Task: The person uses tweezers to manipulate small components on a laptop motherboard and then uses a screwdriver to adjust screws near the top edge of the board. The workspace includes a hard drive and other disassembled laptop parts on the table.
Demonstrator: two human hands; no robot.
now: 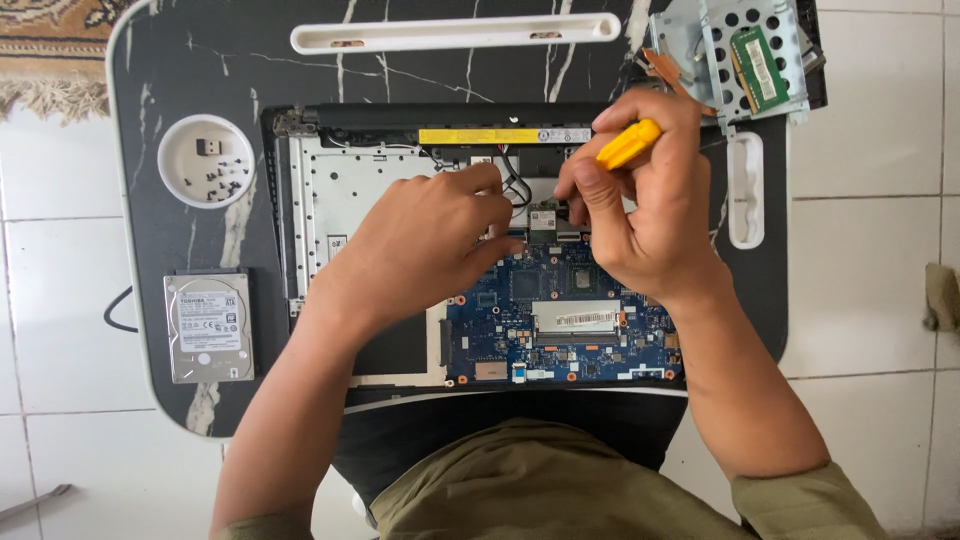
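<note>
At the far edge of the blue motherboard [560,320], my right hand [650,215] grips a yellow-handled screwdriver [628,144], tip at the small wireless card [544,219]. My left hand [430,245] rests beside it, fingers curled, holding nothing. I judge 1 screw is being worked; next needs steady downward pressure.

place: home | cues: tiled floor [870,280], fringed rug [50,50], small marble-look table [200,60]

Hard drive [208,327], screw dish [205,160], bracket [745,55]
</note>
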